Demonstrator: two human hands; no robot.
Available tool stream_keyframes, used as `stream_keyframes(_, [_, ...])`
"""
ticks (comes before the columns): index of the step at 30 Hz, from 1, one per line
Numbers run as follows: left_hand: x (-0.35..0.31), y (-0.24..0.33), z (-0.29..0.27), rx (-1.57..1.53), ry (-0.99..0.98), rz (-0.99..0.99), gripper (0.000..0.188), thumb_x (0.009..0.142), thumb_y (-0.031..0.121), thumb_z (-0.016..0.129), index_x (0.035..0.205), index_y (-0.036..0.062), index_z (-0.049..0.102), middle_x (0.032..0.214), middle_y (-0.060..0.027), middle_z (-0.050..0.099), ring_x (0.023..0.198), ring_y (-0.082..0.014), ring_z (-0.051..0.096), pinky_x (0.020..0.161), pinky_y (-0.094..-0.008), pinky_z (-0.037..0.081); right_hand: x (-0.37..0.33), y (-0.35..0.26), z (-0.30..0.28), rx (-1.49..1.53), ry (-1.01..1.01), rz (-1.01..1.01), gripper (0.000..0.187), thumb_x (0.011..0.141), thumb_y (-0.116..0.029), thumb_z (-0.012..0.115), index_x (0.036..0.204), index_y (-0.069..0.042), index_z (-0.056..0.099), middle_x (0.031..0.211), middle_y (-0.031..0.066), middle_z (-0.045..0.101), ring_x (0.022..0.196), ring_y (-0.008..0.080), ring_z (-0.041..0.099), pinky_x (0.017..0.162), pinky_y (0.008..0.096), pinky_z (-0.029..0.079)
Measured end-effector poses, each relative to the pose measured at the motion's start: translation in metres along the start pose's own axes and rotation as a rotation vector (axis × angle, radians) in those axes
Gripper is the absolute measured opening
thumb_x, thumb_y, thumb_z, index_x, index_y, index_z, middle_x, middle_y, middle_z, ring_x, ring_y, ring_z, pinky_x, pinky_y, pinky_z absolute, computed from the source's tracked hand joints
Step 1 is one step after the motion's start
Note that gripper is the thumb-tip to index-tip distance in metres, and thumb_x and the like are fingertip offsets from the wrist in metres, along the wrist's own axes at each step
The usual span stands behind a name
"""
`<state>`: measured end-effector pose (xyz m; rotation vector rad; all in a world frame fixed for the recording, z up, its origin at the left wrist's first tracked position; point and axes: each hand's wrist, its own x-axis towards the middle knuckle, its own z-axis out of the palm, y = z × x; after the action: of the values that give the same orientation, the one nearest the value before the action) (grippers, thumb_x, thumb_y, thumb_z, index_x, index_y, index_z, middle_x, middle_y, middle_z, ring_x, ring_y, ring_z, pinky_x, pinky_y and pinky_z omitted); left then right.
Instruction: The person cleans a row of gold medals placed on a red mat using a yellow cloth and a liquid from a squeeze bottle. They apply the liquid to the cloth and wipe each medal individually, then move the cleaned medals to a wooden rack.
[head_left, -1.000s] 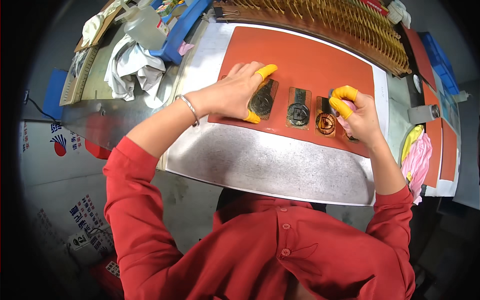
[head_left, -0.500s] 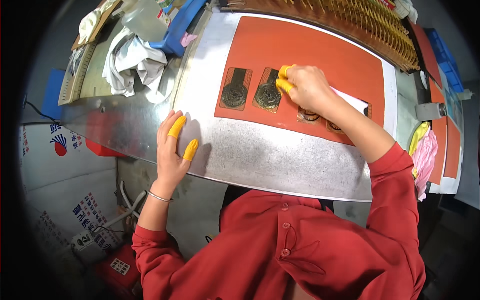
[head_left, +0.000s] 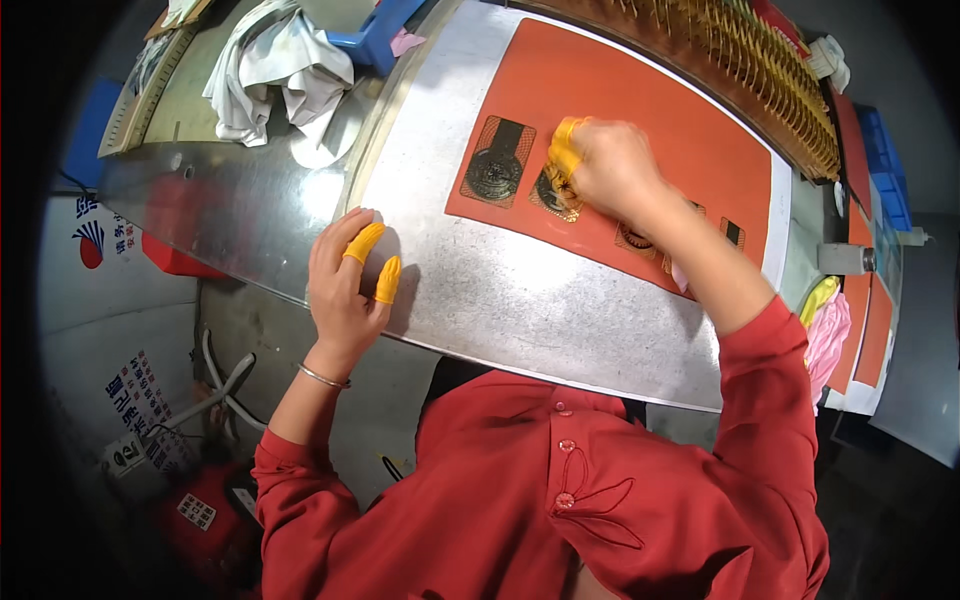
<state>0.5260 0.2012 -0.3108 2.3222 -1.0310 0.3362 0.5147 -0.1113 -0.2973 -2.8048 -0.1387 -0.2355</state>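
My right hand (head_left: 615, 168), with yellow finger cots on its fingertips, presses down on a small rectangular plate (head_left: 556, 200) with a round pattern. Its fingers are bunched together, and whatever they hold is hidden. The plate's visible round part looks gold and dark; its upper part is covered by the hand. To the left lies a darker plate (head_left: 494, 166) of the same shape. More patterned plates (head_left: 734, 233) show partly behind my right forearm. All lie on an orange-red sheet (head_left: 640, 90). My left hand (head_left: 345, 285), also with yellow cots, rests fingers apart on the metal tabletop.
A crumpled white cloth (head_left: 285, 75) lies at the left, near a blue bin (head_left: 380, 38). A rack of yellow rods (head_left: 770, 80) borders the far side. At the right are a small bottle (head_left: 845, 259) and pink cloth (head_left: 828, 335). The table's front edge (head_left: 520, 362) runs before me.
My right hand has shifted from the plate's right side to over its upper part. The plate's round area looks more golden than before. My left hand stays on the table; the whole view has tilted.
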Motion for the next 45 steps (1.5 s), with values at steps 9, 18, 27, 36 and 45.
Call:
stream_keyframes(9, [-0.005,-0.003,0.000,-0.021,0.032,0.004,0.028,0.074,0.006,0.065,0.099,-0.0014,0.057,0.116,-0.0134,0.056,0.109,-0.0330,0.052,0.094,-0.0405,0.038,0.013,0.007,-0.004,-0.029,-0.001,0.048,0.015,0.078,-0.020,0.063,0.084,-0.006,0.066,0.071,0.0165,0.062,0.065,0.0333,0.061,0.061,0.0410,0.050])
stream_keyframes(18, [-0.005,-0.004,0.001,0.000,0.059,-0.020,0.026,0.076,0.007,0.064,0.100,-0.0003,0.058,0.116,-0.0135,0.056,0.107,-0.0318,0.052,0.093,-0.0387,0.039,0.013,0.017,-0.019,0.121,-0.086,0.129,0.010,0.071,-0.008,0.055,0.078,-0.004,0.062,0.071,0.0175,0.063,0.068,0.0347,0.062,0.063,0.0432,0.049])
stream_keyframes(27, [-0.006,-0.002,0.003,-0.020,0.071,-0.016,0.031,0.073,0.007,0.065,0.102,-0.0008,0.057,0.115,-0.0144,0.056,0.107,-0.0323,0.052,0.095,-0.0425,0.038,-0.018,0.013,-0.015,0.029,-0.125,-0.019,0.013,0.078,-0.014,0.063,0.078,-0.001,0.062,0.066,0.0159,0.060,0.060,0.0322,0.059,0.055,0.0401,0.048])
stream_keyframes(36, [0.061,-0.030,-0.039,-0.367,0.422,-0.134,0.046,0.083,0.011,0.062,0.124,-0.0030,0.046,0.120,-0.0162,0.054,0.116,-0.0268,0.048,0.100,-0.0360,0.033,-0.005,-0.041,-0.085,1.055,-0.002,0.088,0.010,0.085,-0.010,0.060,0.083,0.000,0.060,0.065,0.0001,0.054,0.059,0.0068,0.050,0.054,0.0229,0.041])
stream_keyframes(45, [0.189,-0.106,-0.008,-0.453,0.462,-0.266,0.089,0.069,0.036,0.078,0.132,-0.0087,0.032,0.130,-0.0243,0.044,0.124,-0.0327,0.041,0.103,-0.0367,0.032,0.160,-0.055,-0.099,1.896,-0.004,0.015,0.014,0.091,-0.019,0.053,0.083,-0.009,0.058,0.058,-0.0033,0.047,0.045,0.0066,0.041,0.040,0.0217,0.033])
